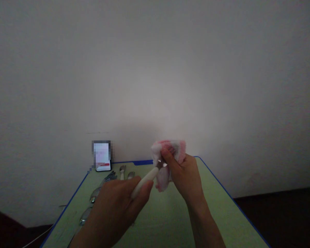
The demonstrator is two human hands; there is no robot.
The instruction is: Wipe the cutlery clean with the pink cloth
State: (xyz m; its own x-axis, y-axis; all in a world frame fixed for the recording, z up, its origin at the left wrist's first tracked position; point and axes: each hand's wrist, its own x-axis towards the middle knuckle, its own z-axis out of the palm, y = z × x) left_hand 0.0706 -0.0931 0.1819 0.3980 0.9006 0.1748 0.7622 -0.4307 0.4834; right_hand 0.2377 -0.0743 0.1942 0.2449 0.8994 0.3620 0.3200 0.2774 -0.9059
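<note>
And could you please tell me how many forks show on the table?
2: one fork beyond the left hand, another fork just right of the first. The hand may hide more; the dark cluster further left is unclear.

The pale green tabletop (217, 213) has a blue edge. At its far left corner stands a device with a lit screen (103, 155). Just right of it lie two small forks (122, 172); nearer, along the left side, lie rounded, shiny metal utensils (85, 216), partly hidden.
</note>
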